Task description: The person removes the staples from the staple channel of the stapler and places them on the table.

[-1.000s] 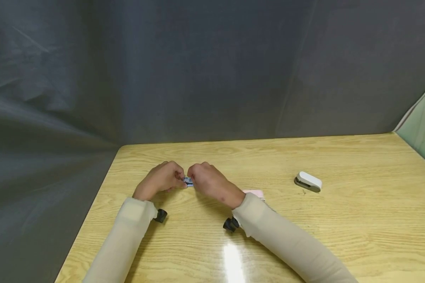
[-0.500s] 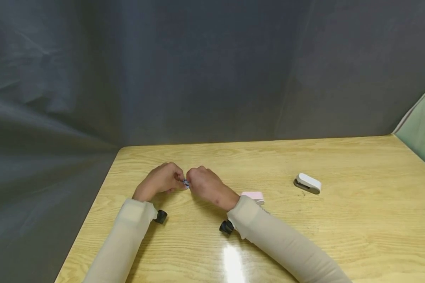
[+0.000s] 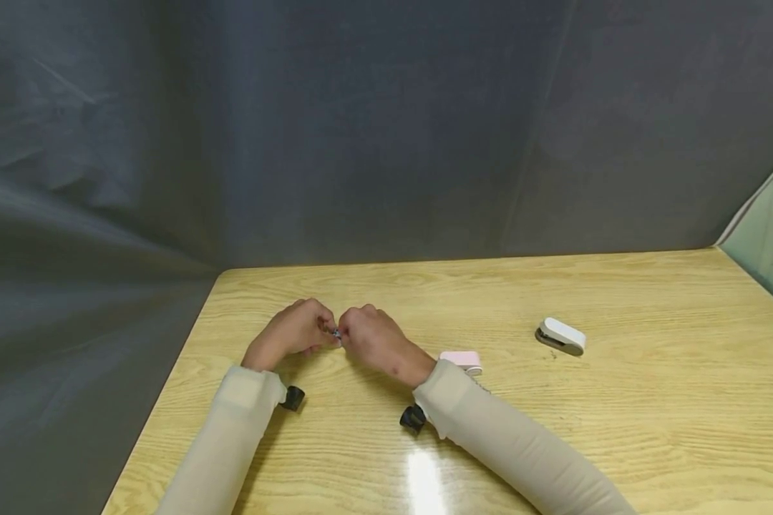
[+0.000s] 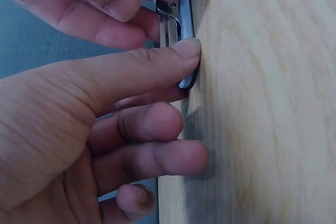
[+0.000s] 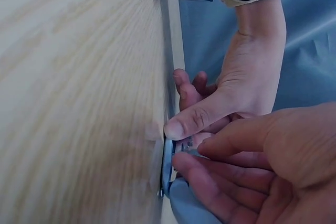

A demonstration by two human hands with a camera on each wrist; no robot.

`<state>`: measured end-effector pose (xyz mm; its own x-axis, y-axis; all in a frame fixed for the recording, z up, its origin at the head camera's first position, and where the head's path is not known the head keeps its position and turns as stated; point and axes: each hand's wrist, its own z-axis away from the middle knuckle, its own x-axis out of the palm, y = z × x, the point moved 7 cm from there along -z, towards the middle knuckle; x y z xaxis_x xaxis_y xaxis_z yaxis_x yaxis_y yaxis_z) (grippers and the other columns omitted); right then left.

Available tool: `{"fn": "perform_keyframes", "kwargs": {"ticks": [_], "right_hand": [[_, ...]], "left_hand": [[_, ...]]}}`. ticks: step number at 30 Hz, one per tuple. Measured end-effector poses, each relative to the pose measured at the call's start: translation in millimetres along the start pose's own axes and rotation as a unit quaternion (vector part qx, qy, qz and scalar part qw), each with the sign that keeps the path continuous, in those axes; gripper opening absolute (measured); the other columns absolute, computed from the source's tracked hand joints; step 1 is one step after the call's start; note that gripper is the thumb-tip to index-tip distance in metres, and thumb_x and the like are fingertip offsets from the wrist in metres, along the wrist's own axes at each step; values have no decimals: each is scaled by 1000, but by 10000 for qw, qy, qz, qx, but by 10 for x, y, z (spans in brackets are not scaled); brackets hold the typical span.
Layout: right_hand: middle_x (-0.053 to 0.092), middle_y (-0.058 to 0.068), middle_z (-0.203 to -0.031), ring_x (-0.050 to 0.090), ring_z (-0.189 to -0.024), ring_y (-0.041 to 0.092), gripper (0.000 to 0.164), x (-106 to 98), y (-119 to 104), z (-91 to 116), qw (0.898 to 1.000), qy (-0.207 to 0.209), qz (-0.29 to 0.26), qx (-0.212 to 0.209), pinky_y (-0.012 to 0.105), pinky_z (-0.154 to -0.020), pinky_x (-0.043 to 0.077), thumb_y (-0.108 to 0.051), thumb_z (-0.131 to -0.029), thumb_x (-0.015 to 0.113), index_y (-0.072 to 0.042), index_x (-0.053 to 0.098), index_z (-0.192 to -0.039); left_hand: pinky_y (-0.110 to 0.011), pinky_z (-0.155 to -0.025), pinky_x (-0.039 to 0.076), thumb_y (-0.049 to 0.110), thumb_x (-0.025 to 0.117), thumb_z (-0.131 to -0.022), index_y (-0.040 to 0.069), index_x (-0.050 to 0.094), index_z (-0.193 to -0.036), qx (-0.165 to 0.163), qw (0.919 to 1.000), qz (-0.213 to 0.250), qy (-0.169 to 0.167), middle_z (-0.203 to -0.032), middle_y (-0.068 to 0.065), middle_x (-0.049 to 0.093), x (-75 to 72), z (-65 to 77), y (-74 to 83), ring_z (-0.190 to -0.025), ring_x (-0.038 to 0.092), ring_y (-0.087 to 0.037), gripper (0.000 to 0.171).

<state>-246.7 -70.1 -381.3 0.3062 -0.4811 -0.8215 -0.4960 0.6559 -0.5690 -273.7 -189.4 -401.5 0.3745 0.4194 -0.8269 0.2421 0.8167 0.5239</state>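
A small blue stapler (image 4: pixel 185 17) lies on its base at the table's left part, its metal rail showing. In the right wrist view its blue top cover (image 5: pixel 190 207) is swung up away from the base. My left hand (image 3: pixel 296 330) pinches one end of the base, thumb along the near side and the other fingers loosely bent. Close against it, my right hand (image 3: pixel 375 340) curls thumb and forefinger around the metal rail between base and cover. I cannot tell whether a small piece is between these fingertips. From the head view both hands hide most of the stapler.
A pink stapler (image 3: pixel 460 360) lies just beyond the right sleeve, partly covered by it. Farther right is a white stapler (image 3: pixel 562 336) with a grey base. A dark curtain (image 3: pixel 386 143) hangs behind the wooden table (image 3: pixel 650 400).
My right hand has shifted slightly left toward the left hand, covering more of the blue stapler. More of the pink stapler shows. The left hand stays in place.
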Motion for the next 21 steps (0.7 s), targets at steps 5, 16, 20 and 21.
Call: {"fn": "perform_keyframes", "kwargs": {"ticks": [5,16,20,21], "right_hand": [[62,-4,-64,37,-47,5,23,-44,-1,-4,9985,416,-157,-317,20,-48,36,4,-96,62,-6,80,-85],[73,1,-78,46,-47,4,12,-44,49,-54,9971,660,-289,-257,20,-51,44,-2,-96,71,-7,80,-90],[73,2,-79,50,-48,3,11,-23,85,-85,9970,685,-281,-205,19,-51,46,-1,-94,70,-6,80,-90],[74,3,-81,52,-50,3,11,-19,95,-91,9970,690,-281,-193,19,-52,48,0,-93,70,-6,79,-91]], "left_hand": [[-34,-53,51,19,83,-89,17,73,-75,22,10000,66,2,-60,-4,61,0,-1,4,-48,59,-21,18],[-31,-52,49,14,83,-89,15,75,-77,88,9997,239,32,-60,-6,62,10,-9,9,-47,60,-23,14],[-31,-51,49,13,83,-89,14,76,-78,78,9996,275,27,-62,-6,64,12,-4,4,-48,61,-23,12],[-31,-51,49,13,83,-89,13,76,-78,88,9995,287,30,-62,-6,64,11,-2,5,-48,61,-23,13]]}}
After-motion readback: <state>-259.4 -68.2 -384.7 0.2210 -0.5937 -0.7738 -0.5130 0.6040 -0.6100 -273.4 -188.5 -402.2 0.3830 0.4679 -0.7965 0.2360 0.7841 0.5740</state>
